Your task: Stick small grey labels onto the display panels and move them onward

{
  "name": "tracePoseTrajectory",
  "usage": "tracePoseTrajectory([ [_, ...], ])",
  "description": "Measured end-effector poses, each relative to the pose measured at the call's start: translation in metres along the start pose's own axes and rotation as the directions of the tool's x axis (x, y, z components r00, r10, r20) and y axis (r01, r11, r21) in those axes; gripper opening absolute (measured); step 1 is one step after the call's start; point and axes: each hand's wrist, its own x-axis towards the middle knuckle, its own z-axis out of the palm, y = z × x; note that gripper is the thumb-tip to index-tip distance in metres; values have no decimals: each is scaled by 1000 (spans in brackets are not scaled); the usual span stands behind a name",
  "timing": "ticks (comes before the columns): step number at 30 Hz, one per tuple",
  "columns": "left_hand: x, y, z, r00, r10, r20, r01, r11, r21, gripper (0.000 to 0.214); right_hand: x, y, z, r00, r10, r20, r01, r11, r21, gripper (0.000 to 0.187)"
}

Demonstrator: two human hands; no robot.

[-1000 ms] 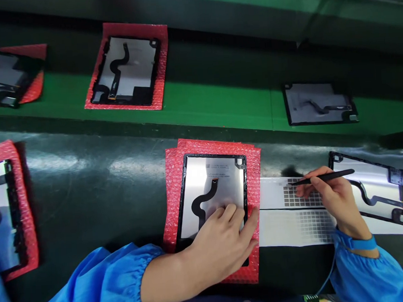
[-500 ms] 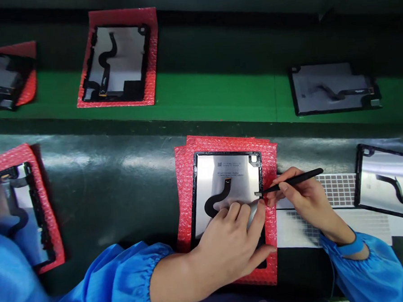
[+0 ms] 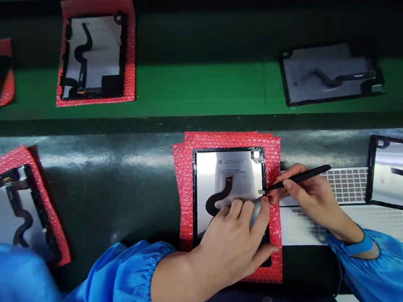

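While the left hand [image 3: 233, 239] rests across the near half of the silver-backed panel [image 3: 245, 184], fingers loosely spread and gripping nothing, the right hand [image 3: 307, 199] pinches black tweezers [image 3: 302, 176] narrowly between thumb and fingers. Panel lies on red bubble wrap [image 3: 183, 183], toward the near edge of the counter [image 3: 115, 187], long side running away from the person. Tweezer tip sits at a small tab [image 3: 261, 191] on the panel's right edge, below its far right corner; from where I stand, can't tell if it grips the tab. Left index fingertip is just beside it. Risks, my judgement: tab could end up crooked if the tip slips or twists; tip could scratch the silver back if it skids inward; loose wrap could slide on the counter and shift the panel if the left hand lets up; the ribbon cable [image 3: 214, 205], right by the knuckles, could get creased if the hand drags. Grid sheet [image 3: 347, 186] lies past the wrap's right edge, partly behind the right hand; a sleeve could nudge it.
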Motion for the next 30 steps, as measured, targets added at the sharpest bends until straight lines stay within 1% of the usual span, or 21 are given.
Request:
tracePoseTrajectory([
  [8,-1,2,4,997,-12,-75,14,1000,22,81,1,0,1,1000,-3,9,2,1000,31,15],
  [13,0,4,5,996,-24,-90,29,998,52,87,1,0,1,1000,-3,6,3,1000,18,19],
  [18,3,3,1,997,-16,-74,19,999,30,86,2,-2,-1,998,10,-55,-12,1000,-29,26],
  [21,5,2,0,998,-15,-62,16,1000,19,84,0,-11,-6,995,-1,-100,-1,1000,-27,25],
  [23,5,1,-1,997,-23,-78,22,1000,-5,85,-6,-20,-11,991,-31,-132,28,999,-26,21],
  [26,5,0,-2,993,-38,-113,35,999,-29,89,-25,-31,-20,982,-92,-168,81,994,-69,14],
  [28,6,-1,-4,991,-48,-126,45,999,-24,88,-42,-30,-27,977,-118,-176,94,986,-141,11],
  [30,7,2,-5,984,-80,-157,81,997,2,85,-59,-21,-33,978,-123,-168,82,970,-229,11],
])
